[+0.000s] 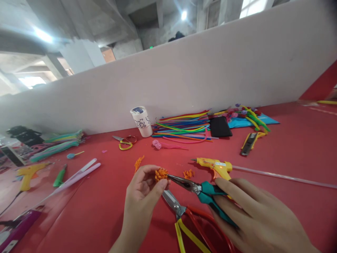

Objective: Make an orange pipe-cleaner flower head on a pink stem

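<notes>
Between the thumb and fingers of my left hand (146, 193) is a small orange fuzzy bundle (161, 174), which looks like bent pipe cleaner. My right hand (255, 214) grips the green-and-black handles of needle-nose pliers (196, 188). The tips of the pliers reach the right side of the bundle; whether they pinch it I cannot tell. Below the pliers lie large scissors (180, 211) with red and yellow handles, partly hidden by my right hand. One orange fuzzy piece (188, 174) rests beyond the pliers, and another orange piece (138, 163) is behind my left hand.
A yellow glue gun (214, 165) with a long glue stick lies beyond my right hand. Farther back are a white cup (141, 122), colourful pipe cleaners (181, 124), a black phone-like slab (220, 127) and small scissors (125, 142). A hair straightener (76, 177) lies at left.
</notes>
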Motion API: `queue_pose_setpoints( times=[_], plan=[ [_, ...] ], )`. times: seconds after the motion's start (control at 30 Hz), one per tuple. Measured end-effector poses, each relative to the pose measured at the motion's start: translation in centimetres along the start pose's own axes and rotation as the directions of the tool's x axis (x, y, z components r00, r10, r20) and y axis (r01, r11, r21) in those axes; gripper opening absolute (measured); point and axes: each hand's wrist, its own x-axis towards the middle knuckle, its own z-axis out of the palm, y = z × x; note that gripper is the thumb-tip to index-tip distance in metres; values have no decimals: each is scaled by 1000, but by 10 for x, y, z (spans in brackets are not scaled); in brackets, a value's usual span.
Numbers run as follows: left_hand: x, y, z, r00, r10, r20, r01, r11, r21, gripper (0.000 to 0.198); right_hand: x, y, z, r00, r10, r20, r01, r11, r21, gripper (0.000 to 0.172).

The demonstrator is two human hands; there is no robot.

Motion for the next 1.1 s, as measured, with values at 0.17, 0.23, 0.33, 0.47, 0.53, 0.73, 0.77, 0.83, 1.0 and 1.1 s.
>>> queue_pose_setpoints(
  times=[0.17, 0.23, 0.33, 0.47, 0.53, 0.73, 0.77, 0.83, 1.0, 1.1],
  plan=[
    [2, 1, -3, 993, -109, 51, 114, 988, -106, 18, 0, 4, 2, 999, -49, 16, 49, 999, -5, 39],
    [3, 3, -4, 984, -160, 79, 169, 978, -126, 18, -1, 6, 2, 997, -67, 34, 68, 997, -27, 37],
    [3, 5, -5, 971, -208, 122, 224, 964, -142, 18, -1, 8, 1, 995, -85, 50, 86, 996, -20, 32],
    [3, 6, -4, 974, -191, 118, 206, 970, -130, 16, 1, 5, -1, 999, 10, 31, -14, 992, 126, 23],
    [3, 6, -3, 983, -164, 88, 173, 978, -114, 16, 2, 3, -2, 995, 93, 43, -100, 973, 210, 19],
    [3, 4, -2, 990, -133, 56, 138, 986, -99, 16, 3, 1, -3, 995, 98, 22, -101, 974, 205, 18],
    [3, 4, -2, 989, -135, 61, 141, 985, -96, 16, 3, 1, -3, 996, 85, 19, -87, 977, 197, 18],
    [3, 4, -3, 987, -144, 69, 150, 984, -95, 16, 3, 2, -2, 998, 63, 24, -66, 982, 178, 19],
    [3, 5, -3, 983, -168, 80, 176, 979, -107, 17, -2, 4, -1, 999, 13, 32, -17, 993, 114, 21],
    [4, 5, -3, 986, -152, 71, 158, 983, -95, 17, -2, 4, -1, 999, -13, 32, 10, 995, 96, 20]
  ],
)
